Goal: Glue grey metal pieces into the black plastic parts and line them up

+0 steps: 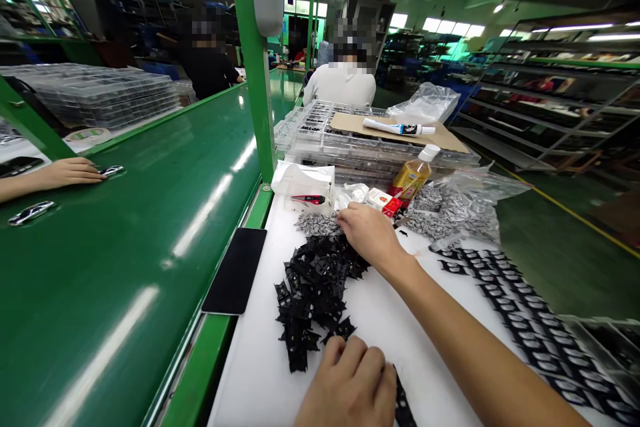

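Note:
My right hand (370,232) reaches to the far part of the white table, fingers pinched together at the edge of a pile of small grey metal-looking pieces (316,223). Its fingertips are partly hidden, so what they hold cannot be made out. Just below lies a heap of black plastic parts (313,287). Closer to me, my left hand (350,383) is curled with its fingers bent. A black flat part (403,403) sticks out on its thumb side, mostly covered by the hand.
Rows of black parts with grey pieces (530,320) line the right side. Behind are a drink bottle (413,177), a bag of grey pieces (455,213), a red cutter (309,199) and stacked clear trays (320,140). A black tablet (235,273) borders the green conveyor (125,267); another person's hand (75,172) rests there.

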Tool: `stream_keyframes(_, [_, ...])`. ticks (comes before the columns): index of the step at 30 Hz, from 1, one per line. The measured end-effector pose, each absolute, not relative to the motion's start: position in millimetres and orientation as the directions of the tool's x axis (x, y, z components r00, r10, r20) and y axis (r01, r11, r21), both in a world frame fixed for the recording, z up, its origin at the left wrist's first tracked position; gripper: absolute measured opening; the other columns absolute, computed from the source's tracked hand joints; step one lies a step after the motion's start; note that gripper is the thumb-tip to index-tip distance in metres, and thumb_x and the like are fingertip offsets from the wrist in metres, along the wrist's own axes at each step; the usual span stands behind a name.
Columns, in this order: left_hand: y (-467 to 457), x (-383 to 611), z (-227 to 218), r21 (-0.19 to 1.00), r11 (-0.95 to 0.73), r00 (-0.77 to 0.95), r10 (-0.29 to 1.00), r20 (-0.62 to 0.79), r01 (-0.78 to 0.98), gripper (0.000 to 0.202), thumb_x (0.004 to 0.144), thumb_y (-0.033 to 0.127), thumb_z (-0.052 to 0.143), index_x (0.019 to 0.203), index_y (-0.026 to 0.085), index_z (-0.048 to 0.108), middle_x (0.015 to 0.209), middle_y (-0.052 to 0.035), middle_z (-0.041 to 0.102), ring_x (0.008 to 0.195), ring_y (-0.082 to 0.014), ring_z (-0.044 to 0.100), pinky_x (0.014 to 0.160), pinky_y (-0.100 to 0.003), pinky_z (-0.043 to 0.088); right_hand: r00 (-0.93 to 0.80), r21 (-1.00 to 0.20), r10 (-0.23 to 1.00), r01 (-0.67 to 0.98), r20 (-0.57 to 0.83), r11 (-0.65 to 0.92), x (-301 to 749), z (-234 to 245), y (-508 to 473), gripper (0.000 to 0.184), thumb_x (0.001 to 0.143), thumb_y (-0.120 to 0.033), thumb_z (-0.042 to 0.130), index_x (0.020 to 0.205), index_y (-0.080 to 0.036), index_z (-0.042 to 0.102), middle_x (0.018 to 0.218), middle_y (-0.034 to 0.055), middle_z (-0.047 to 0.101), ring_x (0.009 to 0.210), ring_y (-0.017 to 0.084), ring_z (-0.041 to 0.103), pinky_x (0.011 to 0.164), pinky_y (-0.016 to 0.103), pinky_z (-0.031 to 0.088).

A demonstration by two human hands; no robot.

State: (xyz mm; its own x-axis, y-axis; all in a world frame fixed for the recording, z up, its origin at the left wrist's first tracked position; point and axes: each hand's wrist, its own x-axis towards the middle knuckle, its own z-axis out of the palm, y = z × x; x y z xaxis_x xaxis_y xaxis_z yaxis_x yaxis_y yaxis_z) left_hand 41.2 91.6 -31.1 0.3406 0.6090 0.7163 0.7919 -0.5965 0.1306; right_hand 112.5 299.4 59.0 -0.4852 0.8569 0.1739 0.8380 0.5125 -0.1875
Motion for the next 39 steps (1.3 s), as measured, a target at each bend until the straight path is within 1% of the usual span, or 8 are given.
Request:
stream_keyframes(3, [91, 40, -32, 0.127, -0.595, 0.342, 0.609, 0.715, 0.794, 0.045, 0.107, 0.058, 0.048, 0.092, 0.017, 0.063, 0.085, -0.0024, 0.054, 0.076, -0.0191, 0.046, 0.071, -0.037, 0.029, -0.499, -0.297, 0.820, 0.767, 0.280, 0.568, 122, 68, 285, 0.016, 0.108, -0.028, 0.059, 0.107, -0.019, 0.072, 0.112, 0.0085, 0.071, 0.096, 0.021, 0.071, 0.088, 0.039, 0.060])
stream_keyframes(7, [90, 38, -32, 0.124, -0.592, 0.361, 0.630, 0.688, 0.796, 0.048, 0.104, 0.063, 0.051, 0.094, 0.017, 0.063, 0.087, -0.0026, 0.054, 0.078, -0.0197, 0.046, 0.071, -0.037, 0.030, -0.559, -0.439, 0.734, 0.588, 0.386, 0.679, 164, 74, 239, 0.020, 0.111, -0.031, 0.050, 0.103, -0.023, 0.066, 0.106, 0.0060, 0.070, 0.094, 0.018, 0.069, 0.082, 0.030, 0.059])
stream_keyframes(10, [89, 37, -30, 0.112, -0.596, 0.386, 0.640, 0.665, 0.795, 0.046, 0.100, 0.062, 0.057, 0.095, 0.017, 0.064, 0.085, -0.0021, 0.054, 0.077, -0.0206, 0.045, 0.069, -0.038, 0.030, -0.588, -0.567, 0.724, 0.479, 0.360, 0.670, 212, 59, 198, 0.012, 0.109, -0.026, 0.055, 0.107, -0.026, 0.067, 0.105, 0.0037, 0.073, 0.096, 0.018, 0.071, 0.081, 0.027, 0.059])
stream_keyframes(13, [86, 35, -25, 0.149, -0.617, 0.418, 0.672, 0.611, 0.773, 0.044, 0.098, 0.060, 0.061, 0.101, 0.016, 0.066, 0.087, -0.0026, 0.056, 0.080, -0.0218, 0.048, 0.070, -0.039, 0.033, -0.540, -0.657, 0.795, 0.497, 0.278, 0.567, 252, 33, 168, 0.012, 0.105, -0.023, 0.064, 0.114, -0.029, 0.070, 0.109, 0.0017, 0.077, 0.099, 0.018, 0.074, 0.085, 0.025, 0.060])
stream_keyframes(16, [84, 35, -21, 0.214, -0.624, 0.419, 0.703, 0.574, 0.752, 0.043, 0.095, 0.054, 0.066, 0.110, 0.014, 0.067, 0.093, -0.0049, 0.061, 0.086, -0.0237, 0.053, 0.074, -0.040, 0.038, -0.482, -0.649, 0.843, 0.566, 0.240, 0.508, 267, 11, 153, 0.013, 0.104, -0.023, 0.066, 0.114, -0.029, 0.071, 0.106, 0.0023, 0.077, 0.098, 0.020, 0.074, 0.086, 0.029, 0.059])
stream_keyframes(19, [82, 36, -19, 0.276, -0.617, 0.400, 0.727, 0.558, 0.737, 0.041, 0.090, 0.046, 0.071, 0.115, 0.013, 0.068, 0.099, -0.0073, 0.066, 0.091, -0.0261, 0.056, 0.078, -0.042, 0.041, -0.433, -0.626, 0.849, 0.581, 0.303, 0.520, 265, 2, 150, 0.012, 0.104, -0.023, 0.067, 0.113, -0.027, 0.073, 0.105, 0.0039, 0.074, 0.098, 0.021, 0.072, 0.087, 0.032, 0.058])
stream_keyframes(25, [80, 36, -13, 0.318, -0.616, 0.420, 0.753, 0.506, 0.721, 0.043, 0.090, 0.039, 0.071, 0.122, 0.012, 0.068, 0.106, -0.0098, 0.069, 0.096, -0.0285, 0.058, 0.083, -0.045, 0.043, -0.380, -0.675, 0.892, 0.594, 0.244, 0.438, 263, 6, 147, 0.013, 0.106, -0.025, 0.063, 0.101, -0.026, 0.075, 0.096, 0.0030, 0.064, 0.081, 0.016, 0.067, 0.065, 0.028, 0.052])
stream_keyframes(39, [79, 35, -2, 0.386, -0.600, 0.444, 0.790, 0.423, 0.700, 0.038, 0.099, 0.037, 0.066, 0.126, 0.012, 0.066, 0.114, -0.0088, 0.069, 0.101, -0.0280, 0.057, 0.088, -0.046, 0.041, -0.456, -0.722, 0.886, 0.585, 0.084, 0.369, 267, 16, 162, 0.010, 0.106, -0.024, 0.061, 0.103, -0.025, 0.071, 0.099, 0.0025, 0.063, 0.084, 0.016, 0.064, 0.070, 0.029, 0.051])
